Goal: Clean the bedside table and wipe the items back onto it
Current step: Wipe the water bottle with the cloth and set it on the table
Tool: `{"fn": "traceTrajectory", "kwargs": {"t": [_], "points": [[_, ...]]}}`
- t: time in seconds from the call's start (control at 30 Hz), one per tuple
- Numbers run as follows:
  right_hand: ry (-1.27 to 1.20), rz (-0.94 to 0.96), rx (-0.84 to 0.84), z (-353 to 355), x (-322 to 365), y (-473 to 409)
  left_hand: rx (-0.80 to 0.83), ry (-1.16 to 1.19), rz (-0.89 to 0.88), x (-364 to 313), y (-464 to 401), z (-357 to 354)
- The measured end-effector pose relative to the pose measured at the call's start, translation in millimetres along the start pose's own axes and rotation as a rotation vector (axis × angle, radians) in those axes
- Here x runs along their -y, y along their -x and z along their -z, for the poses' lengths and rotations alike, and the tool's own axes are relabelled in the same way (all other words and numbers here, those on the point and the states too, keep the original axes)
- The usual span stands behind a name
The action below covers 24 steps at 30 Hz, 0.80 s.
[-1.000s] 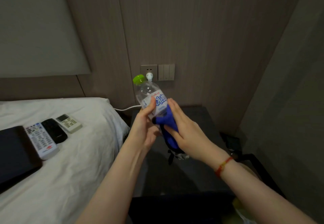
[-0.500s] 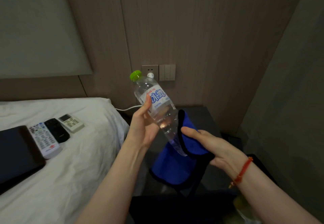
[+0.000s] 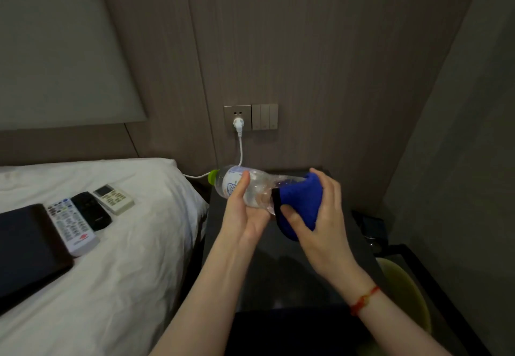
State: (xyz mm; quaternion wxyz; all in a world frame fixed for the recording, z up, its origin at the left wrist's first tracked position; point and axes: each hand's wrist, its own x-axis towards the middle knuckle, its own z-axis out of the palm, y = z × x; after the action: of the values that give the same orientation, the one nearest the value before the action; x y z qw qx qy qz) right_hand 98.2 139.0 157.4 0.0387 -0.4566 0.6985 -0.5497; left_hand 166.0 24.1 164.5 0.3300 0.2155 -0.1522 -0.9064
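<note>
**Water bottle held sideways over the bedside table, base wrapped in blue cloth**

Landmark: bedside table (image 3: 284,277), dark top, between bed and right wall.

- Right hand (image 3: 320,216): above the table; fingers and thumb curled round a blue cloth (image 3: 299,202) bunched over the bottle's base.
- Left hand (image 3: 245,213): above the table's left part; thumb and fingers closed on the bottle's middle, at the label.
- Water bottle (image 3: 245,185): clear plastic, lying roughly level above the table, green cap (image 3: 213,176) pointing left toward the bed, base hidden inside the cloth.
- Left of the table: white bed (image 3: 111,272) carrying a dark tablet (image 3: 25,247) and three remote controls (image 3: 89,213).
- Right of the table: a yellow-green bin (image 3: 404,291), partly hidden.
- Behind the table: wall socket (image 3: 237,117) with white plug and cable (image 3: 240,149), switches beside it.
</note>
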Motion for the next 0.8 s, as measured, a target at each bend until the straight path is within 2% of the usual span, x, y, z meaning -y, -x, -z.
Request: {"fn": "traceTrajectory", "kwargs": {"t": [0.1, 0.23, 0.27, 0.37, 0.43, 0.53, 0.63, 0.73, 0.8], "points": [[0.078, 0.081, 0.069, 6.7, 6.6, -5.9, 0.037, -0.020, 0.004, -4.5, 0.6, -1.2], [0.310, 0.301, 0.136, 7.7, 20.8, -13.6, 0.051, -0.101, -0.024, -4.9, 7.5, 1.8], [0.298, 0.281, 0.154, 7.4, 25.2, -15.0, 0.064, -0.127, -0.032, -5.8, 9.8, 2.3], [0.054, 0.032, 0.214, 8.2, 32.6, -20.7, 0.103, -0.152, -0.065, -13.0, 11.4, 5.4], [-0.040, -0.093, 0.138, 7.8, 28.6, -25.3, 0.114, -0.192, -0.085, -16.6, 12.5, 6.6], [-0.054, -0.223, 0.068, 2.6, 18.6, -35.3, 0.134, -0.209, -0.105, -15.7, 12.7, 9.8], [-0.297, -0.331, -0.005, -3.0, 21.7, -53.4, 0.100, -0.241, -0.108, -7.5, 13.2, 12.6], [-0.517, -0.265, 0.023, -10.8, 40.4, -65.1, 0.113, -0.292, -0.087, 8.6, 19.3, 7.6], [-0.501, -0.152, 0.182, -16.7, 46.0, -64.1, 0.130, -0.283, -0.097, 16.5, 23.3, 4.6]]}}
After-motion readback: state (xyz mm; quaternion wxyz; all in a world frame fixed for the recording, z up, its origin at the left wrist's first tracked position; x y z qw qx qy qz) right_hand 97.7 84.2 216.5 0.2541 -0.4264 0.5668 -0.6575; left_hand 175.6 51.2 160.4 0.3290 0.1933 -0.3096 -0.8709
